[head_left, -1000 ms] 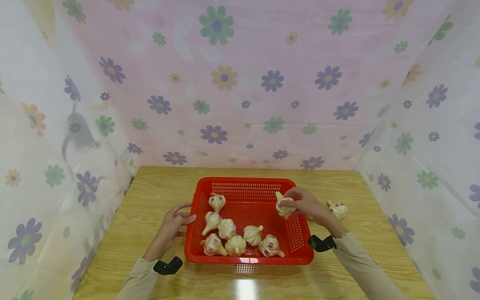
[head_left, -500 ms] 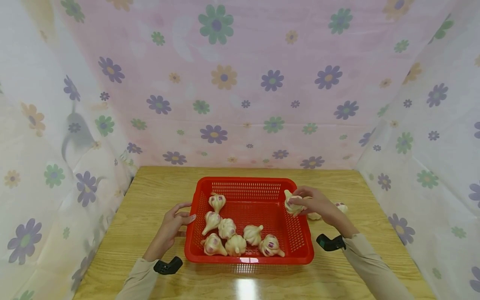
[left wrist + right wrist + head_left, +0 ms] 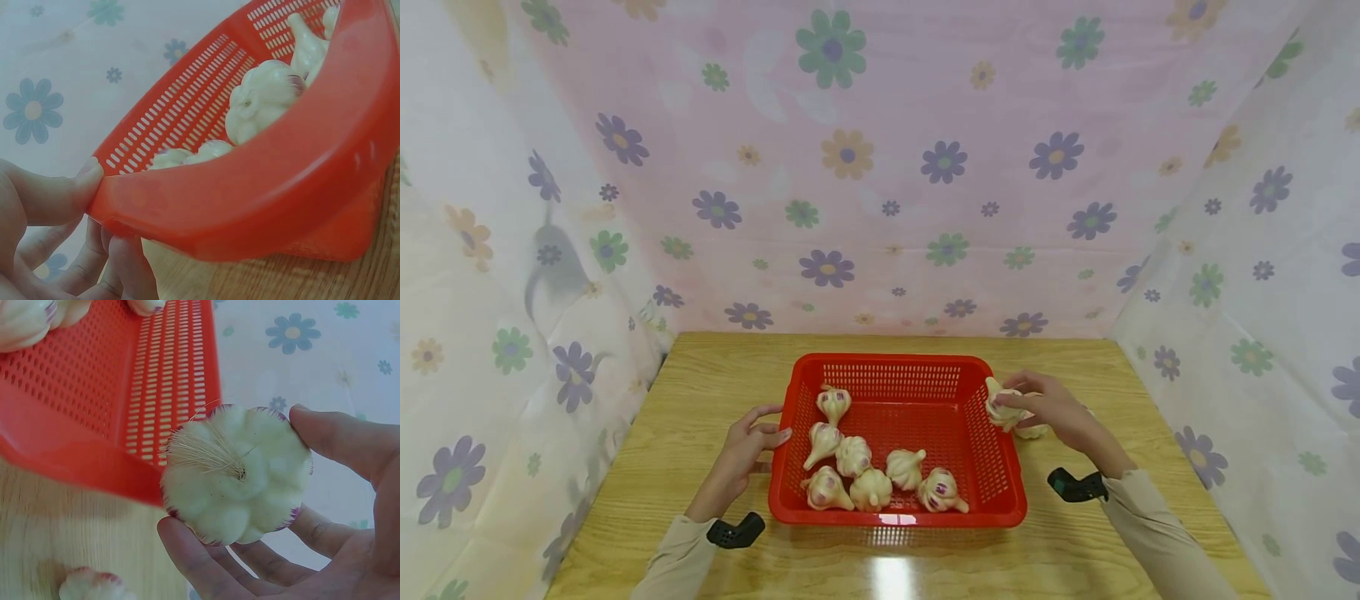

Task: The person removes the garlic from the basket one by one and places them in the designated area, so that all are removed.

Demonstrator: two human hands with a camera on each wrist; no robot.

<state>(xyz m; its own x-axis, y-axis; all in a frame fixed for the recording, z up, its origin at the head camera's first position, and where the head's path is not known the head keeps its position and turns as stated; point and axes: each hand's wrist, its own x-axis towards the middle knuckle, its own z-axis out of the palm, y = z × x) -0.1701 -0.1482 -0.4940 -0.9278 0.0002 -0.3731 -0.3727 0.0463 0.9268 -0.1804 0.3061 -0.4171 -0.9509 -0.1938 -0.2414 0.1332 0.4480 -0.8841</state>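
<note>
My left hand (image 3: 747,450) grips the left rim of a red plastic basket (image 3: 880,521), thumb on top and fingers underneath in the left wrist view. Between the thumb and fingers of my right hand (image 3: 1051,408) is a garlic bulb (image 3: 1002,406), held over the basket's right rim. Its root end (image 3: 240,472), with a tuft of dry roots, faces the right wrist camera. Several more garlic bulbs (image 3: 871,490) lie in the basket, mostly along its left and front sides.
A garlic bulb (image 3: 1032,431) lies on the wooden table (image 3: 722,367) just right of the basket, partly under my right hand. Another behind that hand is nearly hidden. Flower-patterned cloth (image 3: 887,167) hangs at the back and both sides.
My right hand has moved to the right with the garlic bulb, from above the basket's inside to its right rim. My left hand and the basket have stayed in place.
</note>
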